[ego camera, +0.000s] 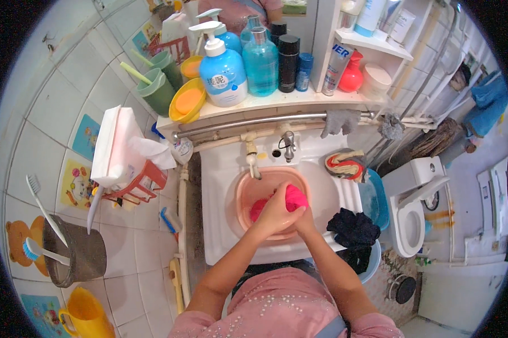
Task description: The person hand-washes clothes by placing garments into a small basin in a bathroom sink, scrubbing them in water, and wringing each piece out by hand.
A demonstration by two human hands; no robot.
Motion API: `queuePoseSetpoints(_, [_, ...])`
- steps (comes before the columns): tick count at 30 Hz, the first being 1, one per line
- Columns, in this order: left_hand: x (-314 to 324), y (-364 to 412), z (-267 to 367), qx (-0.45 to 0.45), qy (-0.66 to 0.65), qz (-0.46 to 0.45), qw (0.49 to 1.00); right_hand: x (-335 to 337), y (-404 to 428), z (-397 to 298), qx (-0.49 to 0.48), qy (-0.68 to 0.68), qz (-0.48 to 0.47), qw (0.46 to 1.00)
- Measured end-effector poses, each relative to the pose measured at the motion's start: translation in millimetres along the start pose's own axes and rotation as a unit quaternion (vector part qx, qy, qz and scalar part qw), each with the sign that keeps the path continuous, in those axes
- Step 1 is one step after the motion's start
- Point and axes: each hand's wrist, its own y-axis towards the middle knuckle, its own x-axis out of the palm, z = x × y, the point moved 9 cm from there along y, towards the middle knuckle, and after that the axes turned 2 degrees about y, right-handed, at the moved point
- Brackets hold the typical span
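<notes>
A bright pink cloth (295, 199) is bunched between my two hands above a peach plastic basin (242, 190). My left hand (275, 213) closes around it from the left, and my right hand (305, 219) presses against it from the lower right, partly behind the left. More pink fabric (258, 209) lies low in the basin, left of my hands; whether it is the same piece is hidden. The basin stands in a white ceramic sink (220, 236), under a short tap (254, 164). A chrome faucet (289, 148) rises at the back of the sink.
A folded striped cloth (346, 165) rests on the sink's right rim, with a dark cloth bundle (353, 228) nearer me. Bottles, including a blue pump bottle (223, 76), line the shelf (237, 105) behind. A tissue pack (120, 148) and a dark cup (78, 257) hang left.
</notes>
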Motion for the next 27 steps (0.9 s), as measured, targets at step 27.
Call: queuePoseSetpoints(27, [101.5,-40.7,-142.4,-0.374,-0.749,-0.091,0.539,-45.1,-30.0,36.7,0.215,0.404,0.034,0.888])
